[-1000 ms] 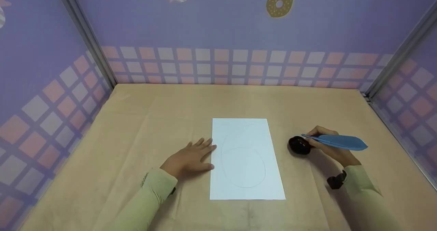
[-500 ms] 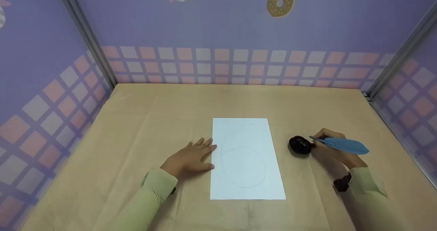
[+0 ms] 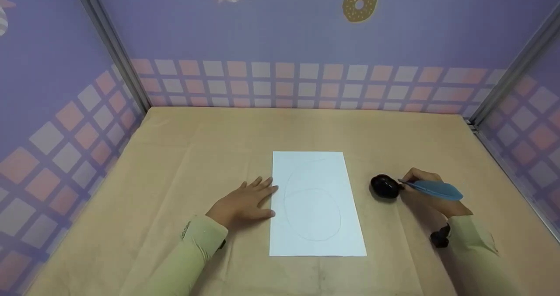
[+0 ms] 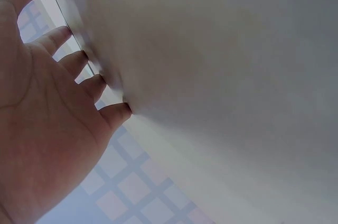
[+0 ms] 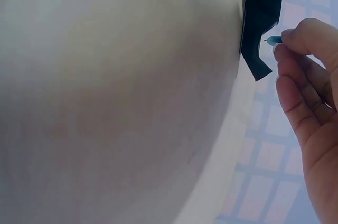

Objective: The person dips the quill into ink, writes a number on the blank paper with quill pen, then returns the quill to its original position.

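My right hand [image 3: 431, 193] pinches a blue feather pen [image 3: 435, 189] between thumb and fingers. Its small point shows past the fingertips in the right wrist view, close to a notch in a glossy black rounded stand [image 3: 385, 186]. That stand sits on the table to the right of a white sheet of paper [image 3: 313, 173]. A thin, looping line like a 6 is drawn on the sheet. At the paper's left edge lies my left hand [image 3: 243, 204], fingers spread, fingertips on the border; in the left wrist view the hand [image 4: 58, 108] shows its palm side.
A tan cloth [image 3: 210, 134] with creases covers the table. Purple printed panels [image 3: 306, 33] with pink and white checks stand around the back and both sides, joined by metal posts [image 3: 111, 42] at the corners.
My right hand has drawn a little rightward and toward me, carrying the feather pen from over the black stand to its right side. The left hand and the paper stay where they were.
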A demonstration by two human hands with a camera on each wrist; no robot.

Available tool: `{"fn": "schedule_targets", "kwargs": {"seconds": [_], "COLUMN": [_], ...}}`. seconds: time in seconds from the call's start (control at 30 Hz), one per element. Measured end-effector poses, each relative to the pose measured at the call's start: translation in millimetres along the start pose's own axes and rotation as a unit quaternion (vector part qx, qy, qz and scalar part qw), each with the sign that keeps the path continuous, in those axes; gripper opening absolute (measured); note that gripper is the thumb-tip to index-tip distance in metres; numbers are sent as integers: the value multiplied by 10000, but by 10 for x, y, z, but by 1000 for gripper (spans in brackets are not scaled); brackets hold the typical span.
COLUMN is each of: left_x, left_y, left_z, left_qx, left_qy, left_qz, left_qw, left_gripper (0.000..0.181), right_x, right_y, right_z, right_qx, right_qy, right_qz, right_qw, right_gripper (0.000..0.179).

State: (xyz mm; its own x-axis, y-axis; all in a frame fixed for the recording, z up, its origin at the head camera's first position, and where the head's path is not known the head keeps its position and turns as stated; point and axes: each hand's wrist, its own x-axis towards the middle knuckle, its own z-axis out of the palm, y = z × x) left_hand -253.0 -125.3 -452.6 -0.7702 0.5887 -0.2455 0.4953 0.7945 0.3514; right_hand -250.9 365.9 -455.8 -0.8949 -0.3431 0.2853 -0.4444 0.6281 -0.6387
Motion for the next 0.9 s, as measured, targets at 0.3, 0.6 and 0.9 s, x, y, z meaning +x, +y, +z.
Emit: {"fn": "schedule_targets", "kwargs": {"seconds": [0.3, 0.6, 0.9], "left_x": [9, -5, 3], "left_y": [-4, -4, -4], "left_z": [-2, -9, -2], "left_qx": [-19, -13, -33], "left_qy": [-46, -37, -16], "left_qz": [27, 26, 21], "left_qw": [10000, 10000, 10000], "left_gripper": [72, 72, 73], "right_x": [-27, -38, -26], "right_y": [-20, -34, 139], "right_z": [-9, -39, -26], "right_qx": [59, 309, 264], "right_qy": [-142, -406, -476], "right_qz": [-216, -735, -750], "right_qw": [9996, 9960, 9957], "right_gripper": [10, 15, 16]}}
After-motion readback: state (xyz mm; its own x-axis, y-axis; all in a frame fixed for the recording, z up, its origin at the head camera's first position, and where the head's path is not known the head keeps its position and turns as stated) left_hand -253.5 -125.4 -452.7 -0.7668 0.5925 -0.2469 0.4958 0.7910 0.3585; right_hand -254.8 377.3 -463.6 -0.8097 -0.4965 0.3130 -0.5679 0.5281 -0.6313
